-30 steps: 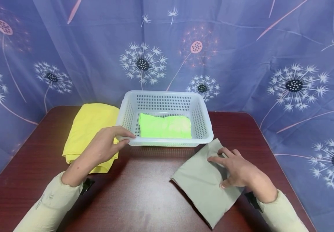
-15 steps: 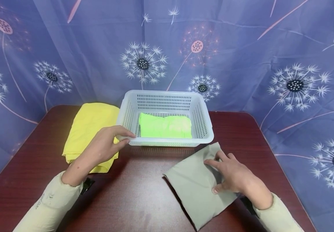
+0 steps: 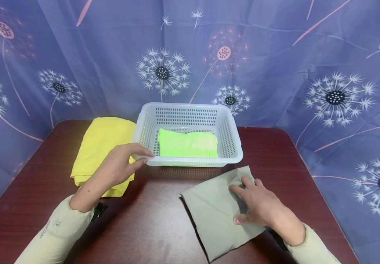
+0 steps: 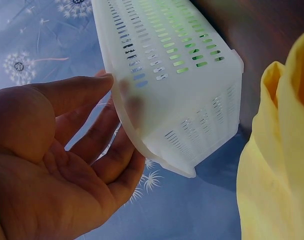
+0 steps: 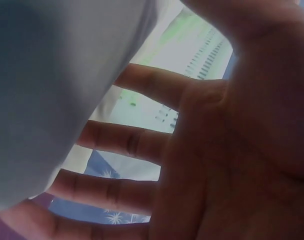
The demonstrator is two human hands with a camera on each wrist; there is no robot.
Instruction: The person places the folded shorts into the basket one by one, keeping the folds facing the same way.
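Observation:
In the head view my left hand [image 3: 118,165] pinches the near left corner of a white perforated plastic basket [image 3: 190,161]. The left wrist view shows the thumb on one side of the basket's rim [image 4: 119,107] and fingers behind it. A folded bright green cloth [image 3: 188,145] lies inside the basket. My right hand [image 3: 264,205] rests with spread, fairly straight fingers on a folded grey-green cloth [image 3: 214,212] on the near right of the table. In the right wrist view the grey-green cloth [image 5: 57,90] hides the fingertips.
A folded yellow cloth [image 3: 104,143] lies left of the basket, partly behind the left hand and forearm. Dark red-brown tabletop [image 3: 156,220] spreads under everything. A blue dandelion-print curtain [image 3: 269,55] hangs around the table's back and sides.
My right hand has moved left and a little toward me, and the grey-green cloth has slid the same way. The left hand and basket have stayed put.

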